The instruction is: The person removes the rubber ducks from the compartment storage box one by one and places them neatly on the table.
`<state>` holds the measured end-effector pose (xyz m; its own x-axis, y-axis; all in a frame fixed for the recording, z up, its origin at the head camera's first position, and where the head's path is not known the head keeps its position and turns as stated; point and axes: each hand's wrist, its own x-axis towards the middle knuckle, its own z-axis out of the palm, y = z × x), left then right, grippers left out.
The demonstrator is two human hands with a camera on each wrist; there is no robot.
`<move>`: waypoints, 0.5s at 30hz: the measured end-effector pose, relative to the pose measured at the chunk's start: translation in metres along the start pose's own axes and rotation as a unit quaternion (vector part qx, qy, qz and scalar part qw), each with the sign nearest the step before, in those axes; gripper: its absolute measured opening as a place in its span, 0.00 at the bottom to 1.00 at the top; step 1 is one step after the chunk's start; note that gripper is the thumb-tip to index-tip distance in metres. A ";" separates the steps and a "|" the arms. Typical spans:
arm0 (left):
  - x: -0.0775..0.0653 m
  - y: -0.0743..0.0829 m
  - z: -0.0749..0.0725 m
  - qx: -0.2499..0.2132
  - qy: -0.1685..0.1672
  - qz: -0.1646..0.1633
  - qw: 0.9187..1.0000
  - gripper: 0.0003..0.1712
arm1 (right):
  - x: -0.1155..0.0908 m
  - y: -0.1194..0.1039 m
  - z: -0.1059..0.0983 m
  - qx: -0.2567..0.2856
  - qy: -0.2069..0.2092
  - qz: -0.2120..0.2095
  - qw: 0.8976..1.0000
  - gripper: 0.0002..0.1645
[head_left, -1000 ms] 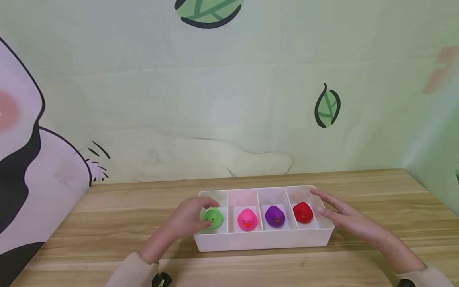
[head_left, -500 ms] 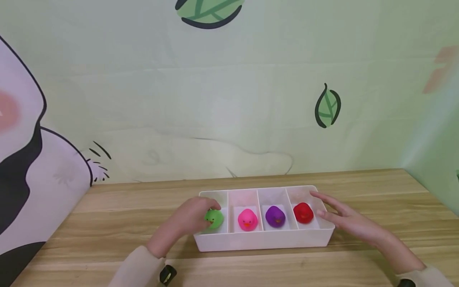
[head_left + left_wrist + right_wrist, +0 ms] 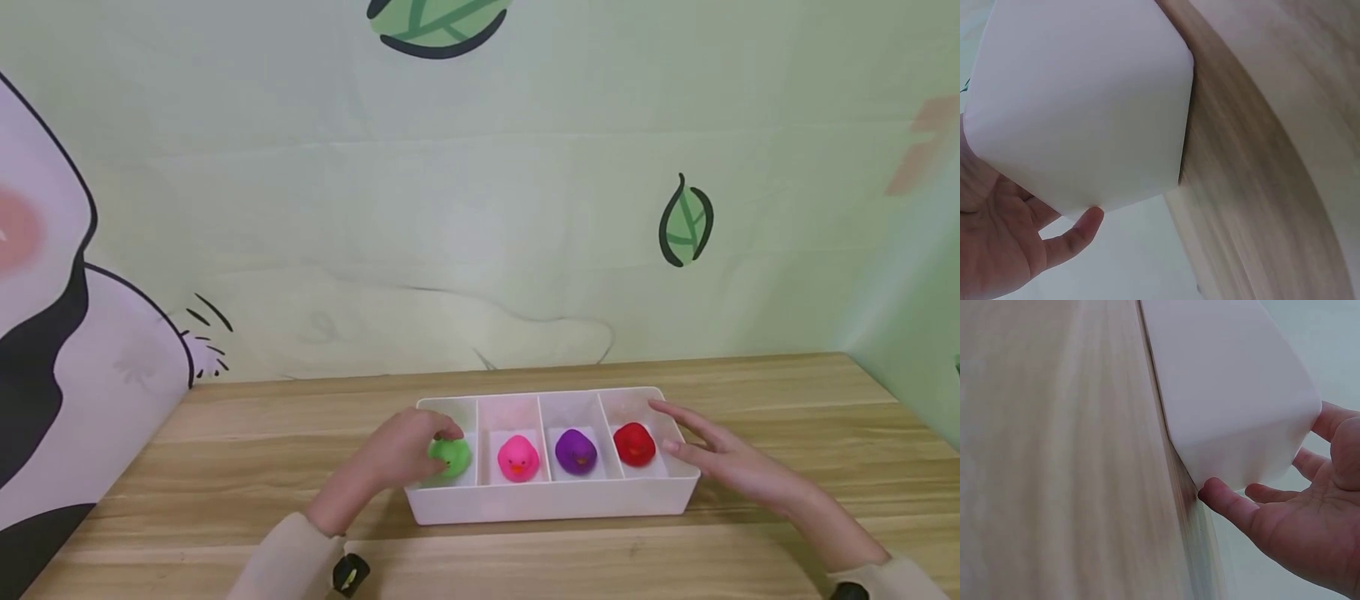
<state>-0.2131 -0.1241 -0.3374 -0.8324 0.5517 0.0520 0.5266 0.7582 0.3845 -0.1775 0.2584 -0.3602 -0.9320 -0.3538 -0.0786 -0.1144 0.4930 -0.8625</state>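
A white box with several compartments stands on the wooden table, one rubber duck in each compartment I see. My left hand reaches over its left rim and grips the green rubber duck, thumb in front and fingers behind. In the left wrist view the hand bends over the box end, with one finger outside the wall; the duck is hidden there. My right hand touches the right end with fingers extended. The right wrist view shows that hand's fingertips against the outer wall.
Pink, purple and red rubber ducks sit in the other compartments. Behind the table rises a pale green wall printed with leaves and a cartoon animal.
My left hand has moved slightly right and its fingers have closed around the green duck, which has turned and shifted a little right. The right hand stays at the box end.
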 end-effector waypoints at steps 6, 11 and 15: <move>0.001 -0.002 0.001 0.001 0.023 0.018 1.000 0.14 | 0.000 0.000 -0.001 -0.001 -0.003 0.003 1.000 0.34; -0.003 -0.002 0.001 -0.046 0.045 0.009 0.998 0.15 | 0.000 0.000 -0.001 0.002 -0.005 -0.001 1.000 0.34; -0.008 -0.003 0.000 -0.086 0.069 -0.004 0.994 0.16 | -0.001 -0.001 0.000 0.005 -0.004 -0.005 1.000 0.34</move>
<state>-0.2080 -0.1308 -0.3385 -0.8585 0.4840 0.1694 0.4922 0.6850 0.5372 -0.1767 0.2582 -0.3599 -0.9280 -0.3654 -0.0733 -0.1210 0.4814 -0.8681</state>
